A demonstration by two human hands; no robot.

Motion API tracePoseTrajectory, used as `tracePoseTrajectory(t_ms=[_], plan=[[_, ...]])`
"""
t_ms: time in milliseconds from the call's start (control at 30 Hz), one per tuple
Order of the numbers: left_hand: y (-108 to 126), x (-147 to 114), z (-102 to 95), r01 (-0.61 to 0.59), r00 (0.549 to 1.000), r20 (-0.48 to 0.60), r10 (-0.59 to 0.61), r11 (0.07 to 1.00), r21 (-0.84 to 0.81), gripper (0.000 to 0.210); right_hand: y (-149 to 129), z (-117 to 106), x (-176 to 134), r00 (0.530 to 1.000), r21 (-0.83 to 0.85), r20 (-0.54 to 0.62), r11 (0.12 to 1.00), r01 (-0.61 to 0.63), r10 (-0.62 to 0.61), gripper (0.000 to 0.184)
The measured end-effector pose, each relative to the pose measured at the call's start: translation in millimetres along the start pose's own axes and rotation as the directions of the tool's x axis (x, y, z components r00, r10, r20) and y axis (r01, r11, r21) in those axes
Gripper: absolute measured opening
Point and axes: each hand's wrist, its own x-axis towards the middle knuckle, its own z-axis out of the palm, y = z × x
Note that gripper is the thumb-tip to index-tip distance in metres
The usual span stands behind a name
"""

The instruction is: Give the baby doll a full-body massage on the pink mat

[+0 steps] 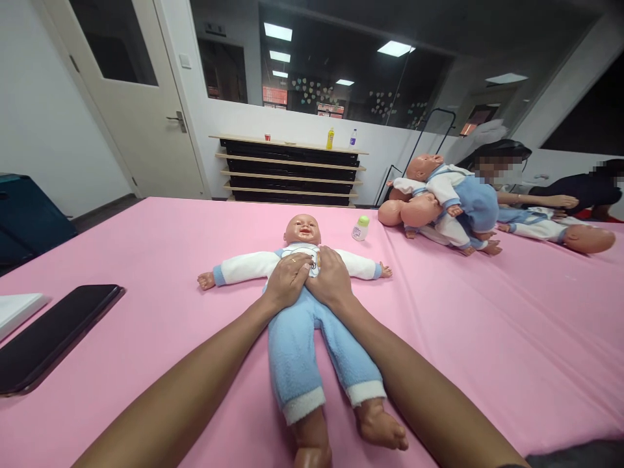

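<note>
A baby doll (pixel 301 338) in light blue trousers and a white top lies on its back, head away from me, arms spread wide and feet toward me. On the left of its chest my left hand (pixel 288 279) rests palm down, fingers stretched out. My right hand (pixel 332 276) lies flat on the other side of the chest, and the two thumbs meet near the middle. Neither hand grips anything. Part of the doll's torso is hidden beneath them. Just past the doll's arm on the right stands a small white bottle with a green cap (pixel 361 229).
A pink-covered table (pixel 468 338) carries a black phone (pixel 53 335) and a white box (pixel 19 311) at left. More dolls (pixel 443 201) are piled at the far right. Beyond them a person's hand (pixel 560 201) reaches over another doll (pixel 560 231). A shelf unit (pixel 292 170) stands behind.
</note>
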Motion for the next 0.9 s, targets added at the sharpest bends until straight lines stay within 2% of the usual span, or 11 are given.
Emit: tracePoseTrajectory(t_ms=[133,267,367,433,533,667,900], plan=[[-5,-1,3.4,0.115,0.988,-0.109,-0.109,0.993,0.041,0.034,-2,-2,0,0.995,0.048,-0.052,0.995,0.09,-0.087,0.042],[-6,-2,2.9,0.198,0.965,-0.195,-0.178,0.976,0.094,0.027,-2,-4,-1,0.963,0.177,-0.086,0.947,0.267,-0.255,0.028],[-3,-4,0.6,0.258,0.937,-0.275,-0.215,0.957,0.132,0.025,-3,-5,0,0.916,0.306,0.015,0.874,0.378,-0.402,0.02],[0,-6,-1.3,0.24,0.931,-0.316,-0.185,0.96,0.145,0.025,-5,-7,2,0.892,0.359,0.087,0.849,0.388,-0.444,0.021],[5,-9,-3.7,0.105,0.952,-0.302,-0.056,0.983,0.149,0.026,-8,-10,4,0.904,0.356,0.155,0.876,0.324,-0.398,0.026],[10,-10,-5.7,-0.052,0.98,-0.185,0.076,0.99,0.129,0.024,-5,-9,5,0.937,0.289,0.201,0.931,0.221,-0.285,0.04],[13,-10,-7.1,-0.153,0.985,-0.06,0.159,0.984,0.09,0.025,5,-1,5,0.965,0.147,0.222,0.983,0.108,-0.139,0.053]])
